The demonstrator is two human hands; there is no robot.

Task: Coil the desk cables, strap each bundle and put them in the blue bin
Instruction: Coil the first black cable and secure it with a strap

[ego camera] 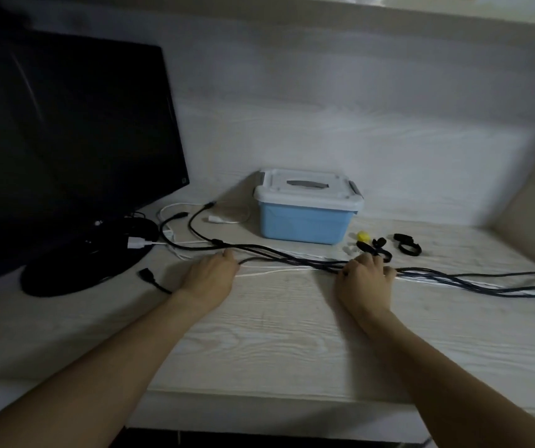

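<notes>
Head view gives us the blue bin [303, 226] first: it stands on the pale wood-grain surface [275, 334] beyond and between our two hands, its white lid [309, 189] on and latched at both ends, so we cannot see what it holds. The cables [292, 258] lie uncoiled, a loose bunch of several black leads with a thin white one beside them, stretched across the surface from the monitor base [78, 270] past both hands and off to the right. Our left hand [209, 274] rests on the bunch with its fingers [227, 255] curled down over the leads; whether they truly grip them we cannot tell. Our right hand [364, 279] has its fingers [368, 258] bent round the same bunch, holding it against the surface. Just beyond the right fingers lie black straps [406, 244] and a small yellow piece [362, 236], near the bin's right corner. Loose plug ends, one white [136, 243] and one black [145, 273], lie left of the left hand, by the dark monitor [65, 130].
</notes>
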